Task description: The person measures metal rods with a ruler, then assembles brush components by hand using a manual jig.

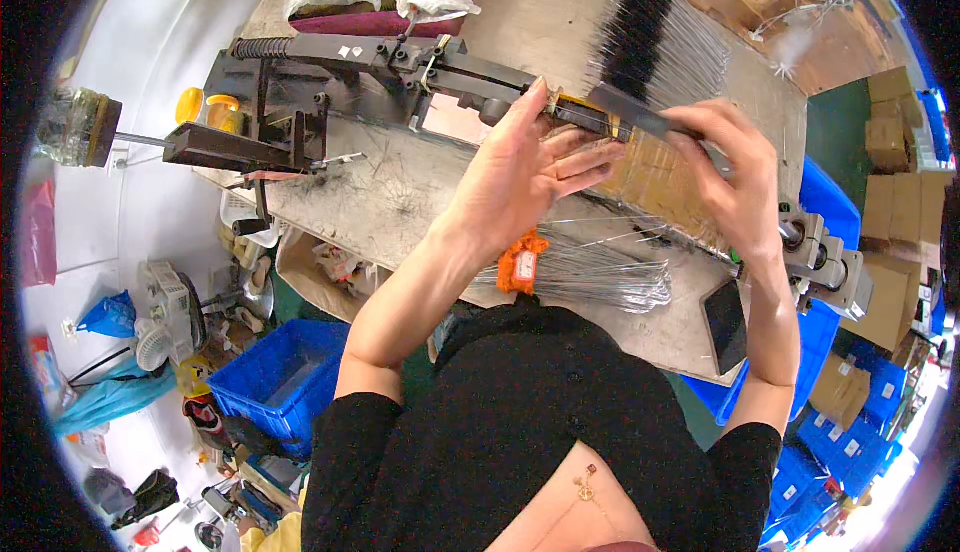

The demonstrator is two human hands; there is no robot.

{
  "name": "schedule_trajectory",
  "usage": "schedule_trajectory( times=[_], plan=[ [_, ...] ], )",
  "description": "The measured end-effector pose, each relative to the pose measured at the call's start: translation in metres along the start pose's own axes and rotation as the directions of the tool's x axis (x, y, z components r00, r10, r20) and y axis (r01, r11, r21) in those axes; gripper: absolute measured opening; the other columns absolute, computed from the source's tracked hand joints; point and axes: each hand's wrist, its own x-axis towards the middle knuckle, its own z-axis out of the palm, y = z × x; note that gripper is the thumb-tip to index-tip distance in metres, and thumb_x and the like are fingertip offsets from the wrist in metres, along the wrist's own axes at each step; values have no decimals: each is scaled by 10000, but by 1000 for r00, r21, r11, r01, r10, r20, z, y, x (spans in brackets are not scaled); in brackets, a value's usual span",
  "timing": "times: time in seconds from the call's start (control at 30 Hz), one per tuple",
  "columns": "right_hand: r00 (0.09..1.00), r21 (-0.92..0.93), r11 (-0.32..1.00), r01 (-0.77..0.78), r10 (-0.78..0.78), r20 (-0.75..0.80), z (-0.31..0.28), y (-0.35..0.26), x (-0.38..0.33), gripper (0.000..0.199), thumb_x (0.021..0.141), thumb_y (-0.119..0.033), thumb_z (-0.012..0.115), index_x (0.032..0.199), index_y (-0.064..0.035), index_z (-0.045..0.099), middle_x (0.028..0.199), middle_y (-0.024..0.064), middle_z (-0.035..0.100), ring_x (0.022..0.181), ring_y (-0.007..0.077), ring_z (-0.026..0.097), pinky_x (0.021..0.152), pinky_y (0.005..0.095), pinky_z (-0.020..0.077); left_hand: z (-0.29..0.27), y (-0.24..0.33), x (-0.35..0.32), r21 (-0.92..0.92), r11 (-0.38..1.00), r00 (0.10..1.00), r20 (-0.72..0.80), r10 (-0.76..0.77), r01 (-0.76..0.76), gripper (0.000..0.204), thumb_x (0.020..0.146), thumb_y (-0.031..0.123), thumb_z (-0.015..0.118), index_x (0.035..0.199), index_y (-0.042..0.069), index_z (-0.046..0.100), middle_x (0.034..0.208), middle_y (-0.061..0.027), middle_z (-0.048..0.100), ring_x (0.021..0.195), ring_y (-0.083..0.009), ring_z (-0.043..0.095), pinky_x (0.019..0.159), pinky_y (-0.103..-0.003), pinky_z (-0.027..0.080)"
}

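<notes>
My right hand [732, 157] is closed round one end of a dark flat bar [640, 113], which points left toward the end of a long black metal machine [480, 76]. My left hand [530, 162] is at that end of the machine, its fingers stretched out and slightly apart, the thumb up against the machine's edge. I see nothing gripped in it, though the far side of the fingers is hidden. Below my left hand lies a bundle of thin metal wires [610, 274] with an orange band [522, 261] round it.
Black-bristled wire brushes [640, 32] lie in a row at the back of the worktable [540, 2]. A dark phone-like slab [726, 326] rests near the right front edge. A blue crate [285, 377] stands on the floor at left; metal rollers [825, 262] are at right.
</notes>
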Motion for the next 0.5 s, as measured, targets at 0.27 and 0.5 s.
schedule_trajectory(
  times=[0.27, 0.5],
  plan=[
    [976, -616, 762, 201, -209, 59, 3, 13, -40, 496, 554, 0, 659, 1043, -61, 606, 1025, 88, 586, 916, 282, 578, 756, 396, 472, 4, 7, -6, 66, 998, 1000, 25, -15, 13, 767, 947, 579, 391, 1376, -55, 352, 1367, -234, 468, 1272, -376, 470, 1105, -460, 318],
    [953, -665, 695, 273, -291, 87, 10, 18, -64, 511, 573, -52, 667, 1083, -70, 623, 1016, 72, 596, 872, 247, 574, 748, 385, 449, 1, 14, -7, 65, 997, 995, 81, -53, 48, 807, 948, 605, 339, 1383, -75, 339, 1393, -254, 437, 1286, -377, 454, 1103, -463, 315]
  ],
)
